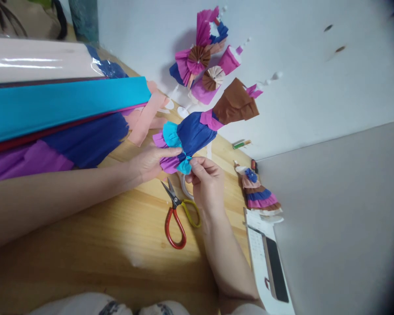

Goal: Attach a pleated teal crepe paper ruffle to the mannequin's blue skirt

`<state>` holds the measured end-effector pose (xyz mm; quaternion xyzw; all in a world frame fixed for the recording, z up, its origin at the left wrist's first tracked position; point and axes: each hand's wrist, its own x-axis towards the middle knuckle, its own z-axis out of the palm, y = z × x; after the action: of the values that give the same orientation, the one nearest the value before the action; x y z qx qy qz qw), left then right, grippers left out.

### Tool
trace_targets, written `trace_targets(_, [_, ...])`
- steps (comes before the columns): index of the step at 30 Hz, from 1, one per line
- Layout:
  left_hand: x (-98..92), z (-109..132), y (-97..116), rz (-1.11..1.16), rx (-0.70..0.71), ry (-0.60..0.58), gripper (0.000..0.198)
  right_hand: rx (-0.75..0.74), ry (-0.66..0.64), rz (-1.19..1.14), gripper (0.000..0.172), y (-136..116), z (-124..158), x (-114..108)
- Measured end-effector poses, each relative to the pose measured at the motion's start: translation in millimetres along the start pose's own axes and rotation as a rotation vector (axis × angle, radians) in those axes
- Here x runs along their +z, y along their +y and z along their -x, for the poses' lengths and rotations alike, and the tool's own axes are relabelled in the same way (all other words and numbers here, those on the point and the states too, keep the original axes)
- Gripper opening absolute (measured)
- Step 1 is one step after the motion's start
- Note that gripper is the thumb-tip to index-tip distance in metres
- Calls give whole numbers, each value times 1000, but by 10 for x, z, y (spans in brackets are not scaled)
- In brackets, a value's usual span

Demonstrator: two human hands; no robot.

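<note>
A crepe-paper doll dress [197,131], blue in the body with a pink waistband, a brown top and purple ruffles at the hem, lies tilted between my hands. My left hand [147,164] grips its hem, thumb on top and the other fingers mostly hidden underneath. With thumb and index finger, my right hand [208,179] pinches the end of a turquoise crepe-paper strip [171,134] that runs along the hem. Just below the hands, red-and-yellow-handled scissors [175,201] lie with blades apart. A white roll of tape [185,188] is partly hidden behind my right hand.
Crepe-paper rolls [65,105] in several colours cover the table's left side, with peach scraps [146,116] beside them. Other paper doll dresses [200,61] stand against the wall. Towards the right are another layered paper dress [259,192], a green glue stick [241,144] and a white keyboard [258,249].
</note>
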<state>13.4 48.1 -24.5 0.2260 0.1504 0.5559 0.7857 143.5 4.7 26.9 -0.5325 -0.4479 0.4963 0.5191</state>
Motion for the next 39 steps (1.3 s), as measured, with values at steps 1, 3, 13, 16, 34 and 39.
trace_targets(1, [1, 4, 6, -4, 1, -5, 25, 8, 2, -12, 23, 2, 2, 3])
trace_targets(3, [7, 17, 24, -18, 5, -31, 24, 11, 5, -30, 23, 7, 4, 6])
trace_targets(13, [10, 91, 21, -100, -11, -175, 47, -15, 11, -39, 21, 36, -23, -50])
trace_targets(16, [-23, 109, -30, -168, -1, -133, 47, -20, -2, -25, 22, 47, -24, -66])
trace_targets(34, [69, 90, -49, -169, 66, -23, 27, -25, -32, -12, 30, 34, 31, -28])
trace_targets(39, [97, 93, -53, -151, 58, -6, 23, -22, -21, -6, 28, 27, 36, -1])
